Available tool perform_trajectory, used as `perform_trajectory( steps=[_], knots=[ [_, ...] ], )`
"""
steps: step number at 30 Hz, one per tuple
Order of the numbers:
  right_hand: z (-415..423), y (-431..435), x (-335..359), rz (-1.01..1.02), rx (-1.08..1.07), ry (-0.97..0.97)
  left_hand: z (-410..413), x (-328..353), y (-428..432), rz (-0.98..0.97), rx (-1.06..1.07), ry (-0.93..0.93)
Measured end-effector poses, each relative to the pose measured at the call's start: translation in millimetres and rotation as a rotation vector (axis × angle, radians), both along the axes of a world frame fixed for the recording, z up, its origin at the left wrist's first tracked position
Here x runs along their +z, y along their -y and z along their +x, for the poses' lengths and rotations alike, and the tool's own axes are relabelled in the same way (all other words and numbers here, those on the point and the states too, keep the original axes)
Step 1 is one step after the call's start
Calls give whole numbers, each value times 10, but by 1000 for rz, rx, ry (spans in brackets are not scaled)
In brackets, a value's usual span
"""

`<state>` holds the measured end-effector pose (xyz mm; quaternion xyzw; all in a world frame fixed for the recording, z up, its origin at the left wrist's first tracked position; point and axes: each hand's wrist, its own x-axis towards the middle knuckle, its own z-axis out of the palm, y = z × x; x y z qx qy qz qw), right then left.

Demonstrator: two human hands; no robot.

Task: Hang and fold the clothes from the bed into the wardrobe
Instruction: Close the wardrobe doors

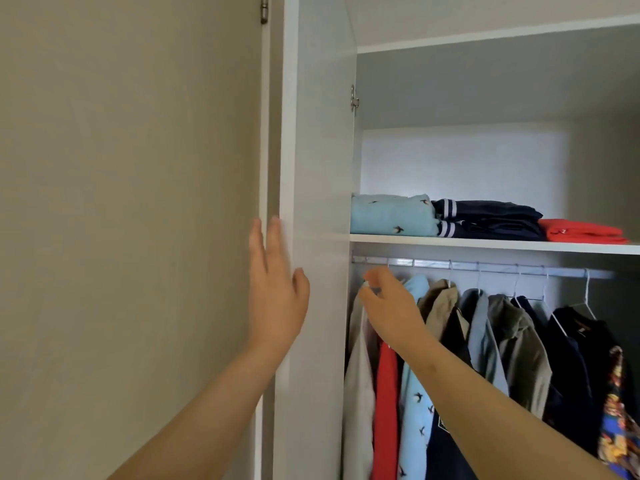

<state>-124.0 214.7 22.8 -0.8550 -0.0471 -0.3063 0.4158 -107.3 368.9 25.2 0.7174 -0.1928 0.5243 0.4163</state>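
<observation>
Inside the wardrobe, the white garment (358, 382) hangs at the far left end of the rail (485, 266), against the wardrobe's side wall. The right hand (391, 306) is at its top, fingers curled and pinching a pale bit there; whether that is hanger or collar cannot be told. Just beside the white garment hang a red garment (386, 403) and a light blue bird-print shirt (414, 410), both partly behind the right forearm and packed close together. The left hand (277, 289) lies well to the left, fingers straight and spread flat on the outer edge of the open wardrobe door (318, 168).

Further right, a khaki jacket (438, 306), an olive jacket (516, 334), a dark navy top (571, 358) and a bright patterned shirt (616, 410) hang on white wire hangers, spaced wider toward the right. The shelf (485, 242) sits just above the rail, carrying a folded light blue pile (391, 216), a folded navy piece with white stripes (491, 220) and a folded red piece (581, 232), with tall open space over them.
</observation>
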Motion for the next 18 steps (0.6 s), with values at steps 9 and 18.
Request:
perform_trajectory(
  steps=[9,18],
  knots=[
    [-144,95,-48,66,-52,30,-16,-128,163,-229,-201,-290],
    [-366,802,-13,103,-154,61,-260,-242,994,-111,-323,-256]
  ],
)
